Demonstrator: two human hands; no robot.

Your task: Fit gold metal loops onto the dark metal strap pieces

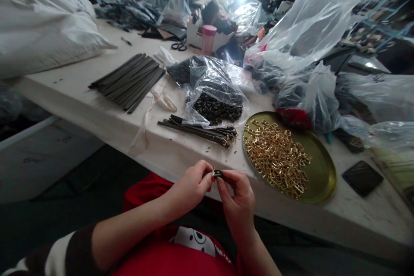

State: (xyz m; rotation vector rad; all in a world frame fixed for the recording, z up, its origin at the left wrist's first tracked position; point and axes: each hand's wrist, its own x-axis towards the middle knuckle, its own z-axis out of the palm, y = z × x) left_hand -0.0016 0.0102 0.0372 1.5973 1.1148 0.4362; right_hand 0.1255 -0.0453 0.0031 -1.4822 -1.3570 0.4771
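I pinch a small dark strap end (217, 174) between both hands, just off the desk (181, 155) edge. My left hand (190, 185) and right hand (237, 200) fingers clamp it from each side.

small dark piece (217, 174) between fingertips—mostly hidden; right-hand bags (381, 95) cut off, blurred

a small dark strap piece (217, 174) with a bit of gold metal at its left end sits pinched between the fingertips of the left hand (190, 185) and the right hand (237, 198), held level just off the near edge of the table; its exact shape is too small to tell
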